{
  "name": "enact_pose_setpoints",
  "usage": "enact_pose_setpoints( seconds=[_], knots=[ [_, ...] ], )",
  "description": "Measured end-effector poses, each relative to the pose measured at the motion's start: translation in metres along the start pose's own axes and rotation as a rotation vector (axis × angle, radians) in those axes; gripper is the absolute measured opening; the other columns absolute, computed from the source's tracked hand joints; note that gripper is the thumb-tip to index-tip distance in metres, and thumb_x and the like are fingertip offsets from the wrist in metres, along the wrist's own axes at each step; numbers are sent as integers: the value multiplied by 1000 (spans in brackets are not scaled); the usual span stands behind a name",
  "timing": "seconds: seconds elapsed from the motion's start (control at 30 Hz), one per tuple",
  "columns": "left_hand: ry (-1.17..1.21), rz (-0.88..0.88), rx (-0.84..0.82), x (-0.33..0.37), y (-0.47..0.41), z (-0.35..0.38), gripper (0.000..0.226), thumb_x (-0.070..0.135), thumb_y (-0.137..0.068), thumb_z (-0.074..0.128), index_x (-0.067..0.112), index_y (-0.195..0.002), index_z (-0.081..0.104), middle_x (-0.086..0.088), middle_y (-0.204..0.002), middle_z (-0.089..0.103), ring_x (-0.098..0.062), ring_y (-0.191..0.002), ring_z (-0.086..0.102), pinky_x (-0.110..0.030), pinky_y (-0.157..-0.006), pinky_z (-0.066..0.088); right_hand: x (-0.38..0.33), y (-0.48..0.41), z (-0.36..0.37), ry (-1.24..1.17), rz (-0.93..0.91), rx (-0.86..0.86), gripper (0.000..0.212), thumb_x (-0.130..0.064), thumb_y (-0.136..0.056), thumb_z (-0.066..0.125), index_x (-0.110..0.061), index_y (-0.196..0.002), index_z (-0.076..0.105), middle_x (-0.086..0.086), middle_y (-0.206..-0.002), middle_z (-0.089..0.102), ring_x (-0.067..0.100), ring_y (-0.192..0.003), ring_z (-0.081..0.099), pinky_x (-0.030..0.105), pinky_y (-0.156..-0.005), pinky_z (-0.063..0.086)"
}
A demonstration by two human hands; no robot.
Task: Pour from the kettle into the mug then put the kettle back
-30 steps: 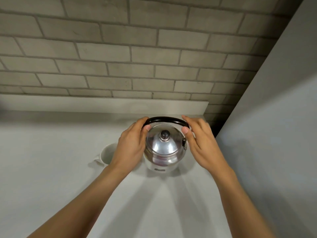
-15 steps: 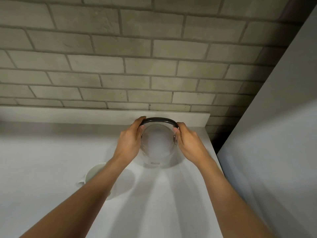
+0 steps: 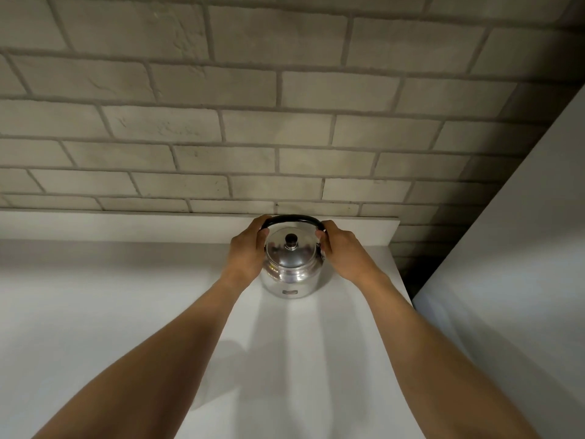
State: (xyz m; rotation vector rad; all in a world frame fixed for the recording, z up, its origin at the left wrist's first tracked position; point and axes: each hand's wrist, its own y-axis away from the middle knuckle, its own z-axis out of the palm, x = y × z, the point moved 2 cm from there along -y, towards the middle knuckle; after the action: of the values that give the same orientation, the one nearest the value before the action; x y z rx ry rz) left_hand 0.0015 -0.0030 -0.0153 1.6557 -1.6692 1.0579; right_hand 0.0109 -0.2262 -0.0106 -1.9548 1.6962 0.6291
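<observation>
The kettle (image 3: 291,269) is sitting upright on the white counter (image 3: 110,312), close to the brick wall (image 3: 285,122) and just in front of the low white ledge (image 3: 158,224) behind it. A second ago the kettle was nearer to the person, with the mug just to the left of it. Now the kettle is sitting farther back, and the mug is not showing at all. I think this means the pouring is done and the kettle is being put back in its place.

The left hand (image 3: 248,251) is curling around the left end of the black handle (image 3: 292,218). The right hand (image 3: 343,253) is curling around the right end. Both hands are still gripping the handle, so the kettle is not let go yet.

The kettle is standing straight up, with its lid and the dark knob (image 3: 291,239) facing up. The handle is arching over the kettle's lid, running from left to right, along the wall. I cannot see the spout, so I cannot tell which way it is pointing. A small label is facing the person at the kettle's bottom.

What is left, I think, is only 1 thing: opening the 2 hands and pulling them away.
</observation>
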Motion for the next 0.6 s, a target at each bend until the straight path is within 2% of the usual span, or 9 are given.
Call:
enact_pose_setpoints(
  seconds=[0.13,0.27,0.43,0.47,0.53,0.6],
  knots=[
    [-3,5,-7,-8,-10,7,33,19,-112,43,27,-139,59,9,-80,61,-19,-72,59,-32,-74,48,8,-9,6,-20,-6,-1,34,-38,-111,35,-16,-129,53,9,-94,69,26,-83,67,37,-70,52],
    [-21,13,-12,-8,-20,12,33,18,-112,43,25,-141,58,0,-94,64,-26,-86,63,-32,-79,48,12,-18,8,-33,-11,4,33,-34,-111,36,-14,-132,53,12,-99,70,29,-86,67,40,-76,55],
    [-40,16,-30,-9,-23,14,34,20,-112,42,26,-142,56,1,-98,64,-29,-94,66,-30,-80,44,16,-19,10,-41,21,-8,33,-28,-110,38,-14,-137,50,16,-109,70,33,-95,67,39,-81,54],
    [-38,14,-47,-10,-24,14,36,21,-112,42,27,-145,55,-1,-104,66,-31,-102,67,-32,-83,47,18,-19,10,-45,29,-13,35,-28,-110,38,-15,-141,49,16,-111,70,33,-97,67,39,-82,54],
    [-61,-9,-92,-8,-22,11,42,27,-112,44,29,-154,46,-9,-129,66,-34,-122,63,-40,-99,50,14,-13,7,-35,49,-38,43,-33,-110,38,-18,-151,43,17,-117,70,34,-104,67,38,-87,54],
    [-79,-1,-108,-5,-20,7,51,33,-110,49,29,-160,38,-13,-150,55,-33,-135,55,-45,-112,45,13,-5,5,-41,71,-40,54,-38,-110,40,-20,-160,31,15,-125,70,33,-114,66,43,-98,53]
  ],
)
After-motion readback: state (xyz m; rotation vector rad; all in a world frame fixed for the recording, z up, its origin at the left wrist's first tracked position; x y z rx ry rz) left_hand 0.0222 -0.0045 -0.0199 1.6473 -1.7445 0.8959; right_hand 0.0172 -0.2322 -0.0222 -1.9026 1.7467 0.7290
